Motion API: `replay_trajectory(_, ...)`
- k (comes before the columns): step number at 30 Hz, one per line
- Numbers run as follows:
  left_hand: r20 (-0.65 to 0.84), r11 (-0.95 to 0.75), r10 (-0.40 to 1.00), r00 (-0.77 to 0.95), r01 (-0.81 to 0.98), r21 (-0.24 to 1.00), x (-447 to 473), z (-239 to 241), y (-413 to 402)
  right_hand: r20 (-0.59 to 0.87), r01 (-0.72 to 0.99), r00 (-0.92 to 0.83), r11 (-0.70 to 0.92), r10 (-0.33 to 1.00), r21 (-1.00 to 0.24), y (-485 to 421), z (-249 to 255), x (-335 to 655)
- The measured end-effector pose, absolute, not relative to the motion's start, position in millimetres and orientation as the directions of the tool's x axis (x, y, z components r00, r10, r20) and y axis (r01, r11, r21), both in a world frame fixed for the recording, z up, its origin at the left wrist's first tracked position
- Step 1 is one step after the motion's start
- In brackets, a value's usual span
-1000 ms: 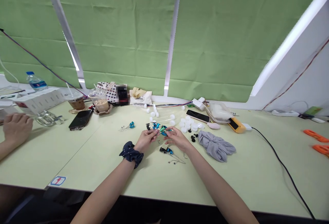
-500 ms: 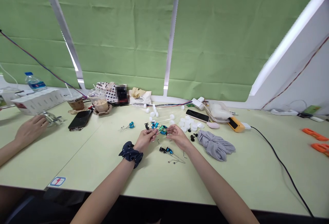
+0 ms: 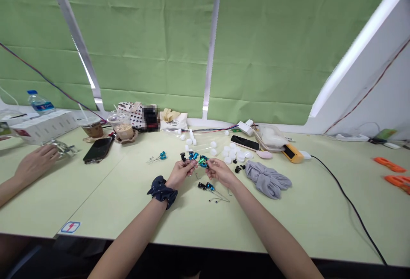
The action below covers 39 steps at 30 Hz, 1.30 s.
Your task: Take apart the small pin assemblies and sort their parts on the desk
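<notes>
My left hand, with a dark dotted scrunchie on its wrist, pinches a bunch of thin metal rods with blue, green and black heads. My right hand has its fingertips closed at the right side of this bunch, by the blue and green heads. Which single piece it grips is too small to tell. Just below the hands lie more rods with black and blue heads, their thin bent ends toward me. Another small group with blue heads lies to the left.
White caps, clear tubes and small black parts lie behind and right of my hands. A grey cloth, a phone and a yellow device sit at right. Another person's hand touches a shiny object at left, near iced drinks.
My right hand's fingers have closed in on the coloured heads at the right of the bunch. My left hand keeps its hold. The view has shifted slightly.
</notes>
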State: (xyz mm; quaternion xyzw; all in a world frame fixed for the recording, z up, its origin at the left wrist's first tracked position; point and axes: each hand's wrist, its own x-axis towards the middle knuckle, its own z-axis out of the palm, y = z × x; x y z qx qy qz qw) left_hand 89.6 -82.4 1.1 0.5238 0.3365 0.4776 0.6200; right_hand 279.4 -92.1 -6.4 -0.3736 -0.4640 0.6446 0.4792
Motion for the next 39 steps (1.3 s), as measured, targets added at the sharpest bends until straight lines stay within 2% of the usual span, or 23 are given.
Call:
replay_trajectory(3,0.098,-0.028,0.946,0.31,-0.222,0.975,89,3,-84,0.046,-0.323,-0.207,-0.024,0.977,-0.946,-92,-6,280)
replay_trajectory(8,0.096,-0.03,0.943,0.319,-0.207,0.978,88,6,-85,-0.067,-0.289,-0.266,-0.146,0.962,-0.946,-93,-4,279)
replay_trajectory(12,0.13,-0.065,0.948,0.29,-0.224,0.972,88,7,-84,0.056,-0.347,-0.188,-0.013,0.981,-0.938,-94,0,279)
replay_trajectory(17,0.134,-0.065,0.941,0.312,-0.224,0.973,87,5,-83,-0.099,-0.277,-0.275,-0.178,0.956,-0.944,-94,1,280)
replay_trajectory(22,0.137,-0.07,0.947,0.291,-0.227,0.971,88,7,-84,0.047,-0.369,-0.2,-0.03,0.979,-0.929,-95,4,282)
replay_trajectory(24,0.134,-0.07,0.947,0.291,-0.219,0.973,88,9,-85,0.01,-0.383,-0.225,-0.079,0.974,-0.92,-96,5,282)
replay_trajectory(27,0.119,-0.06,0.947,0.297,-0.201,0.978,88,10,-86,-0.077,-0.312,-0.31,-0.178,0.948,-0.933,-96,4,281)
replay_trajectory(32,0.112,-0.056,0.95,0.29,-0.194,0.979,87,9,-84,0.046,-0.367,-0.232,-0.044,0.972,-0.929,-96,1,279)
replay_trajectory(36,0.107,-0.046,0.952,0.287,-0.211,0.976,87,9,-84,-0.065,-0.312,-0.268,-0.15,0.961,-0.938,-94,1,279)
replay_trajectory(39,0.102,-0.043,0.957,0.273,-0.214,0.976,87,11,-84,0.023,-0.34,-0.199,-0.047,0.98,-0.939,-93,1,278)
